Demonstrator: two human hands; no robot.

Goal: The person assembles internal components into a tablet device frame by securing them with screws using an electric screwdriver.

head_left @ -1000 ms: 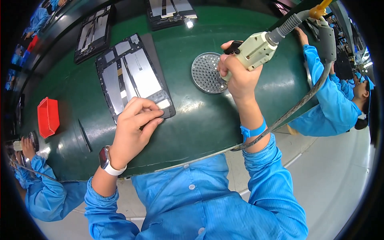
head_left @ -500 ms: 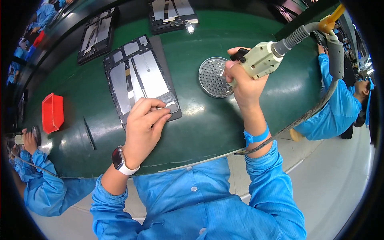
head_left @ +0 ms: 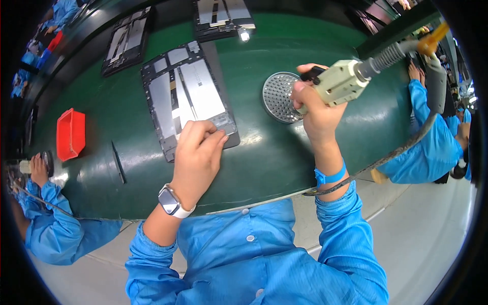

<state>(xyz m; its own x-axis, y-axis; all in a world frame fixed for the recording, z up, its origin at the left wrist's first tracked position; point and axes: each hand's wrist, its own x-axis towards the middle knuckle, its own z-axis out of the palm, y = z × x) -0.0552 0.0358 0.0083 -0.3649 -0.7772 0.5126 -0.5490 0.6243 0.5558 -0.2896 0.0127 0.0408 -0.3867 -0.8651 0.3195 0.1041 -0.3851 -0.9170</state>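
An opened tablet [head_left: 206,84] lies back-up on the green bench in front of me, its grey and white inner panels showing. At its near right corner, the fingertips of my left hand [head_left: 198,147] are pinched together; whatever lies between them is too small to make out. My right hand [head_left: 323,109] is wrapped round a cream electric screwdriver [head_left: 343,84] with a black lever, fed by a grey ribbed hose. Its tip is hidden by my fingers. Just left of that hand sits a round metal screw tray [head_left: 280,96] with rows of holes.
Two more opened tablets [head_left: 127,40] [head_left: 223,18] lie at the back. To the left are a red bin [head_left: 70,134] and a thin black tool [head_left: 118,162]. A thick cable [head_left: 396,155] hangs beside my right forearm. Co-workers in blue sit on both sides.
The whole view has shifted slightly, moving the bench things right and up. My left wrist has turned a little, showing more of the watch. Both hands stay at the same places.
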